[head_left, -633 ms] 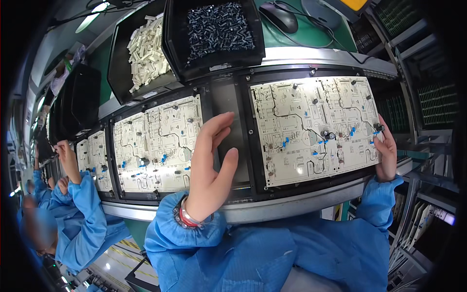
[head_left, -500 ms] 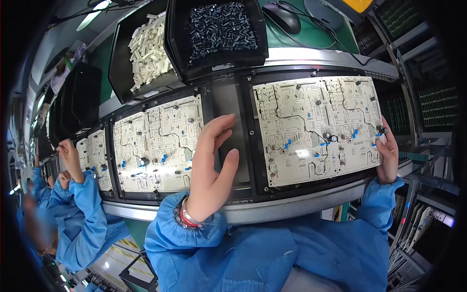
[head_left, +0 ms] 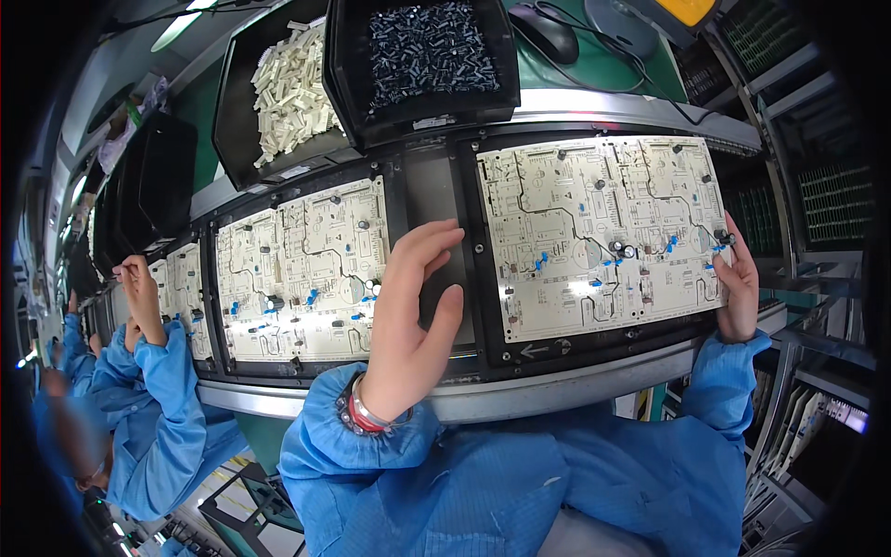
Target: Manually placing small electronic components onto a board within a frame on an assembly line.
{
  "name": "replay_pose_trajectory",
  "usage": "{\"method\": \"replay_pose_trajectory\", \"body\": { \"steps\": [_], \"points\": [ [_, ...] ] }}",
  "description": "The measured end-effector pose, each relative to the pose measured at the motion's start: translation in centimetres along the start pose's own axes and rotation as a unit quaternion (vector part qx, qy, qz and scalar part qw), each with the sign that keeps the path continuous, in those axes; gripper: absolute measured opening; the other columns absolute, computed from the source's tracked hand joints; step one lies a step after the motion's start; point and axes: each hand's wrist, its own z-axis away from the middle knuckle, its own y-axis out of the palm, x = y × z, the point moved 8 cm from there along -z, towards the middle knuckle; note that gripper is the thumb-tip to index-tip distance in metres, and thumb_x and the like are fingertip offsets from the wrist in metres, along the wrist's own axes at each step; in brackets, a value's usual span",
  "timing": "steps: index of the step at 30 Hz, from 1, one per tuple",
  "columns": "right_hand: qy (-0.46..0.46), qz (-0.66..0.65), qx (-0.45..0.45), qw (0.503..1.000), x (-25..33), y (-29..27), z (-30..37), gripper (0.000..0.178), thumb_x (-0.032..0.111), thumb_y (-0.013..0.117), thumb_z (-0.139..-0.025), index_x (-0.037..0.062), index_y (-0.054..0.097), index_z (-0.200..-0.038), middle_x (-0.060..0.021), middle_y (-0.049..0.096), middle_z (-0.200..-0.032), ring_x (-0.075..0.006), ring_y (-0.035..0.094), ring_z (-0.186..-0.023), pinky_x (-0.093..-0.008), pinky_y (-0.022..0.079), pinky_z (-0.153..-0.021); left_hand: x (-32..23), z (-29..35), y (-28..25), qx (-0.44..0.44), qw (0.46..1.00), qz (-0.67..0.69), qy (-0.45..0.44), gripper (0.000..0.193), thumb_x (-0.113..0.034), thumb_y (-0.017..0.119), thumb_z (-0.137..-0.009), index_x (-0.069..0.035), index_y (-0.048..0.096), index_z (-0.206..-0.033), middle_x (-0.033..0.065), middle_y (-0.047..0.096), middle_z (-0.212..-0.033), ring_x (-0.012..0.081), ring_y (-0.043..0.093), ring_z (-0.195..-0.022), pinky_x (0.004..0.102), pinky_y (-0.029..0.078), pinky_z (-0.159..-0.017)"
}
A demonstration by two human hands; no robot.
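Observation:
A white circuit board (head_left: 557,306) with blue, black and brown components lies over a black carrier frame (head_left: 594,351) in front of me. Its right edge is gripped by my right hand (head_left: 738,288), the thumb on top and the fingers mostly hidden behind the edge. My left hand (head_left: 413,316) hovers over the gap between this board and a second white circuit board (head_left: 251,325) on the left. Its fingers are stretched with the thumb apart, and nothing is in it. The left hand covers the second board's lower right corner.
Behind the frames stand a black bin of whitish connectors (head_left: 290,93) and a black bin of small dark components (head_left: 432,60). A mouse (head_left: 546,35) with its cable lies on the green surface. A metal rail (head_left: 557,385) runs along the near side. Another person's hand (head_left: 142,297) is at the left.
The board in my right hand has moved slightly away from me and to the left, uncovering more of the frame's near edge. My left hand stays open, nearly in the same place.

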Motion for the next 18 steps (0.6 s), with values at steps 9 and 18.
{"method": "replay_pose_trajectory", "body": {
  "steps": [9,18],
  "points": [
    [-0.008,0.102,-0.005,0.995,-0.2,0.0,0.5,0.057,-0.004,0.049,-0.085,-0.0012,0.029,-0.139,-0.0163,0.043,-0.135,-0.0194,0.043,-0.122,-0.0298,0.032,-0.102,-1.2,0.5,0.7,0.022,0.994,-0.105,0.007,0.031,0.001,0.047,-0.082,0.002,0.055,-0.111,0.0166,0.051,-0.119,0.0298,0.05,-0.112,0.0343,0.037,-0.096],
    [-0.185,0.589,0.034,0.786,2.6,2.0,0.4,0.047,0.0,0.06,-0.073,0.0078,0.058,-0.119,-0.0086,0.041,-0.103,-0.0213,0.043,-0.099,-0.028,0.033,-0.091,-0.9,2.4,7.1,0.202,0.918,-0.315,0.129,0.036,-0.001,0.063,-0.07,0.0,0.058,-0.105,0.0152,0.051,-0.119,0.0349,0.047,-0.114,0.0395,0.044,-0.091]
  ]
}}
